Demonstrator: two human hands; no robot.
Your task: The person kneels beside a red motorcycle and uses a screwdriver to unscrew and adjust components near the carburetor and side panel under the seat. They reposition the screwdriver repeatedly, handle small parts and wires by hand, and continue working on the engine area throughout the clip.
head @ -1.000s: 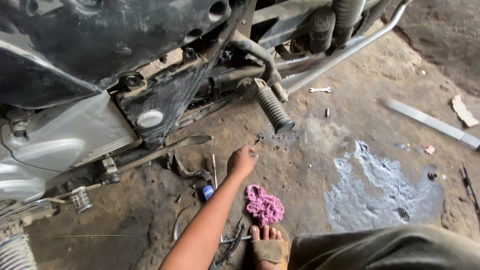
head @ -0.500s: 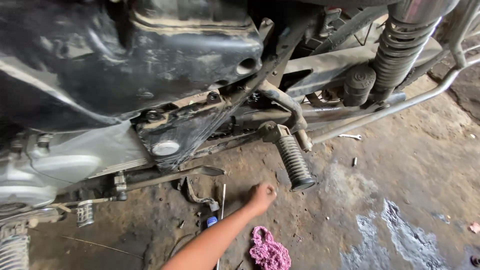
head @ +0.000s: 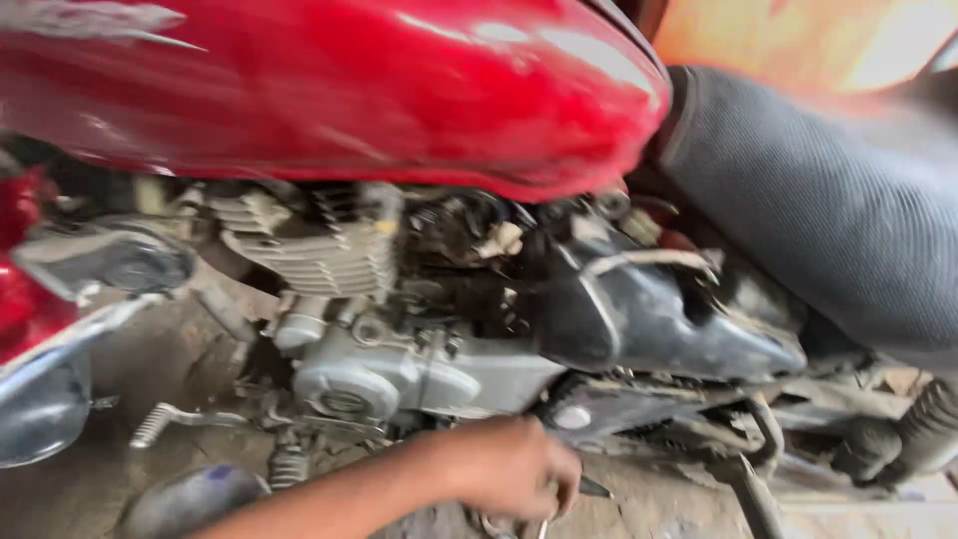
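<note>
- A slim metal tool (head: 589,488) is gripped in a closed fist by one hand (head: 509,464), low beside the motorcycle's engine (head: 399,369); left or right cannot be told.
- The fist is kept under the dark side cover (head: 649,319), seemingly so the lower engine parts can be reached.
- Overhead room is closed off by the red fuel tank (head: 349,90) and the seat (head: 828,200); open dirt floor (head: 659,499) is left below.

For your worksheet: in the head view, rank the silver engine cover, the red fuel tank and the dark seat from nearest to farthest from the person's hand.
Measured from the hand:
1. Silver engine cover, just up-left of it.
2. Dark seat, up-right.
3. Red fuel tank, top, across the frame; its lower edge rivals the seat, so this is close.
</note>
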